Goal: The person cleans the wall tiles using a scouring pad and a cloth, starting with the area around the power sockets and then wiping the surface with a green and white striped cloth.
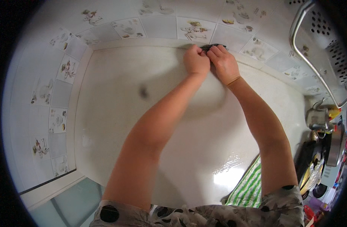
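Both my arms reach to the far edge of a pale, smooth countertop [116,73], where it meets the tiled wall. There my left hand [196,60] and my right hand [225,63] press close together. Between and behind their fingers shows a dark, rough-textured cloth or scouring pad [213,46], gripped by both. Most of it is hidden by my fingers, so its full shape cannot be told. It lies against the raised rim along the wall.
White tiles with printed motifs [194,28] line the back and left. A green-and-white striped cloth [248,184] lies at the near right edge. At right stand a metal kettle [317,118] and several kitchen items; a metal rail [302,54] hangs above. A dark spot [144,92] shows on the countertop.
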`<state>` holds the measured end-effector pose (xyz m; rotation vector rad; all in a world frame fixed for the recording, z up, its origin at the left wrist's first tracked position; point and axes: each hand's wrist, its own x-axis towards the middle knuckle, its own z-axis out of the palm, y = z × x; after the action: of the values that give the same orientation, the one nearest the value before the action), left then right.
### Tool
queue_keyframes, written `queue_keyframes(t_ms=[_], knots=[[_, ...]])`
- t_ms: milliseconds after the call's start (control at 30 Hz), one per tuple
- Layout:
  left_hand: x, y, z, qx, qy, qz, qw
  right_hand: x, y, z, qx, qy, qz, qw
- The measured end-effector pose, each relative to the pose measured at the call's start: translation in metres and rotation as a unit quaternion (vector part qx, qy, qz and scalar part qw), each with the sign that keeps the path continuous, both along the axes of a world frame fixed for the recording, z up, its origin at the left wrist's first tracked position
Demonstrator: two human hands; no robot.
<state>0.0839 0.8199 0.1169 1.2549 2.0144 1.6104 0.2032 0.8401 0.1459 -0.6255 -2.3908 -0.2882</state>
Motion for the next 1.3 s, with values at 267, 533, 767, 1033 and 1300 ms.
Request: queue_keyframes(t_ms=[267, 533, 767, 1033, 1300], knots=[[-0.022, -0.004, 0.099, 0.242, -0.131, -0.036, 0.961, -0.025, 0.017, 0.088, 0.091, 0.085, 0.060, 0.990], [-0.023, 0.001, 0.004, 0.046, -0.107, 0.060, 0.991, -0.027, 0.012, 0.008, -0.006, -0.050, 0.030, 0.998], [-0.029, 0.004, 0.063, 0.190, -0.137, -0.008, 0.972, -0.023, 0.028, 0.063, 0.111, 0.005, 0.072, 0.991], [0.002, -0.005, 0.018, 0.156, -0.111, 0.043, 0.980, -0.006, 0.009, 0.031, 0.035, -0.022, 0.014, 0.999], [-0.023, -0.005, 0.022, 0.096, -0.088, 0.050, 0.990, -0.025, 0.013, 0.021, 0.049, -0.004, 0.044, 0.998]])
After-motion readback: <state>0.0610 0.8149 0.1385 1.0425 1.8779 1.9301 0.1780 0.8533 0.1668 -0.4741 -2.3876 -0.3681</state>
